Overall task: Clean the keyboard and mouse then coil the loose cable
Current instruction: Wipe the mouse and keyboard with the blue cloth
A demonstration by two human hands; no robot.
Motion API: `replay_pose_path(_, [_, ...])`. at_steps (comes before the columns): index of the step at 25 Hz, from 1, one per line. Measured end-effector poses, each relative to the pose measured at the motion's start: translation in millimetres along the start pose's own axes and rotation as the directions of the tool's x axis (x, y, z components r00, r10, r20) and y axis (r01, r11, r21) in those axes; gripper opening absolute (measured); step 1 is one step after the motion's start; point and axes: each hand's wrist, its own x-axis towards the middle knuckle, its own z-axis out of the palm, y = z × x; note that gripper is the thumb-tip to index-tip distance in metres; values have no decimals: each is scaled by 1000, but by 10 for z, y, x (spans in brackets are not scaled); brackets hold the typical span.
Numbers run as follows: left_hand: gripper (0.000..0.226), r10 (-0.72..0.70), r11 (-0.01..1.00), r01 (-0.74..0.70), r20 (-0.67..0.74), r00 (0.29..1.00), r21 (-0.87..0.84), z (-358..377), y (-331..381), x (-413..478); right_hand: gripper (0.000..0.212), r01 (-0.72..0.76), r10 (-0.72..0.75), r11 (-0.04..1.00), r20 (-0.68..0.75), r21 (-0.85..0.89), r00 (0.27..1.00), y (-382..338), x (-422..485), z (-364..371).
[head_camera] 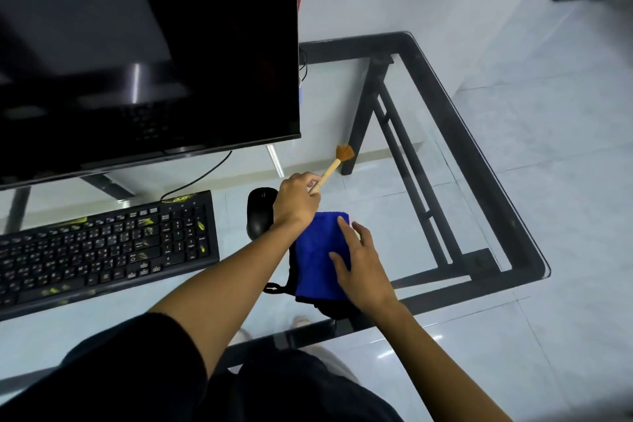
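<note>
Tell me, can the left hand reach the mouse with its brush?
Probably yes. The left hand, gripping the brush, is right by the mouse, and nothing lies between them.

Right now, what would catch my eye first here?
The bright blue cloth lies near the glass desk's front edge, the right hand resting on it. Just beyond, the left hand grips a small wooden brush beside the black mouse. A big dark monitor fills the upper left.

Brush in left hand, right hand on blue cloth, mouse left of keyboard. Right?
No. The mouse lies right of the keyboard, as the head view shows. The left hand does hold the brush; the right hand rests on the blue cloth.
</note>
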Motion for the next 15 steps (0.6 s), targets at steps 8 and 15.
replay_pose_path(8, [22,77,985,-62,90,993,-162,-176,-339,-503,54,-358,363,873,48,332,930,-115,171,34])
replay_pose_path(15, [24,180,905,-110,134,975,-412,-646,-377,-729,24,-145,154,885,17,443,988,-593,-80,-8])
